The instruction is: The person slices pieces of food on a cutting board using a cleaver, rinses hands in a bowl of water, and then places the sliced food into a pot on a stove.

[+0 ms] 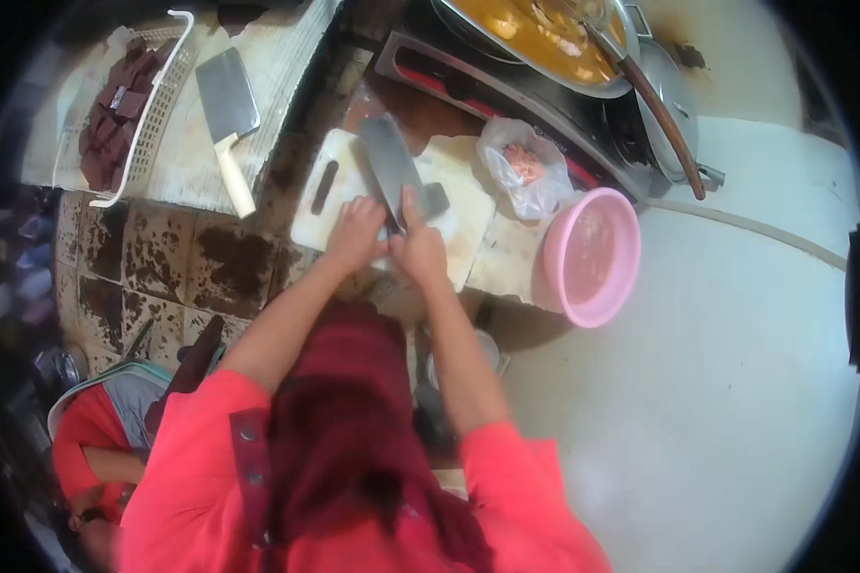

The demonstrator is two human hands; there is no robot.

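A broad cleaver (384,153) lies over the white cutting board (306,229), its blade pointing away from me. My right hand (418,246) is closed around its handle, which is mostly hidden, with the index finger stretched along the blade. Close beside it, my left hand (355,234) rests at the blade's left side with curled fingers; anything within them is hidden. A small dark grey block (434,201) shows just right of the blade, its kind unclear.
Right of the board stand a pink basin (556,267) of cloudy liquid and a plastic bag (535,196) with pinkish pieces. A pan (583,88) of orange-yellow food is behind. At left lie another cleaver (229,95) and a basket (150,129) of dark red blocks. A person (96,435) is lower left.
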